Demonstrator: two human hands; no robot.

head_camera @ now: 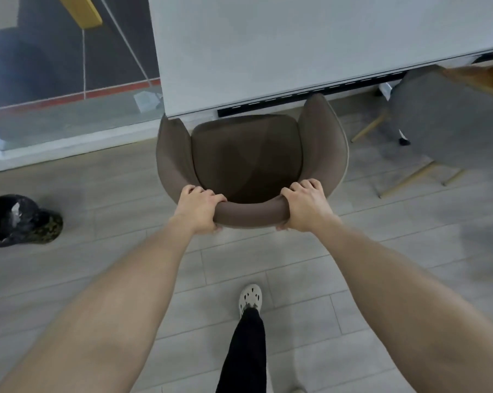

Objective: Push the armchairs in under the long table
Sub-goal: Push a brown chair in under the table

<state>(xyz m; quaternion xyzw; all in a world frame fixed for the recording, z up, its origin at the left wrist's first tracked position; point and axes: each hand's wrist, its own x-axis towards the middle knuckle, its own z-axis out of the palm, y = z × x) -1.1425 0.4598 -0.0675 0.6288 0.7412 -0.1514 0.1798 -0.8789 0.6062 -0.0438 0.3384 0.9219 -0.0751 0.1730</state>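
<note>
Both hands clamped on the top rail of the brown armchair's [246,154] backrest: left hand [198,207] and right hand [304,205] set apart, one each side of centre, fingers curled over the rail, thumbs underneath. Chair sits straight ahead of the hands, open front facing the white long table [296,43]. Armrest tips are at or just under the table edge; seat is still out in the open. Push axis runs from backrest toward table, roughly square to the edge, neither hand nearer. Chair legs are hidden under the seat, as is the table's underside, so clearance can't be judged. Grey armchair [449,120] at right, blurred, partly cut off, also not pushed in.
</note>
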